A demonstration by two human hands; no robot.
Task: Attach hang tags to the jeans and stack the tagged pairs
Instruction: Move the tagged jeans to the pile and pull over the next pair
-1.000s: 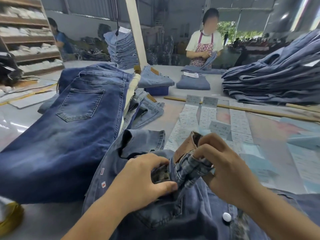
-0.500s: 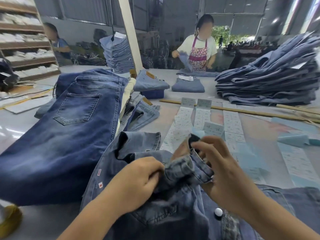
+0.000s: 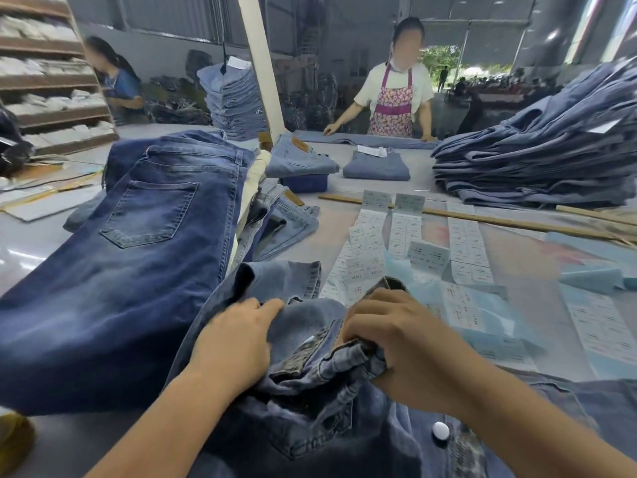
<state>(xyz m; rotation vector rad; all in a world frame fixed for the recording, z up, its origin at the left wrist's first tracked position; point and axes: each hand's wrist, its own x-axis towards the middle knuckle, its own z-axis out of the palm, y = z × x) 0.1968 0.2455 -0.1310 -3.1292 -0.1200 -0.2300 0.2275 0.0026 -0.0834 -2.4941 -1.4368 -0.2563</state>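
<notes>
A pair of faded blue jeans (image 3: 310, 419) lies bunched in front of me on the table. My left hand (image 3: 238, 343) grips a fold of its denim near the waistband. My right hand (image 3: 400, 336) clutches the crumpled waistband, fingers curled round it. A white button (image 3: 440, 431) shows lower right on the denim. Strips of white hang tags (image 3: 368, 250) lie in rows on the table just beyond my hands. A pile of dark blue jeans (image 3: 138, 257) rests to my left.
A tall stack of folded jeans (image 3: 544, 160) fills the right rear of the table. Small folded pairs (image 3: 377, 167) sit mid-table behind a wooden stick (image 3: 517, 220). A person in a floral apron (image 3: 393, 94) works at the far edge. Shelves (image 3: 44, 84) stand far left.
Both hands have pulled the waistband down and toward me. The brown leather patch and the tag seen earlier are now hidden in the bunched denim. The person opposite has laid jeans flat.
</notes>
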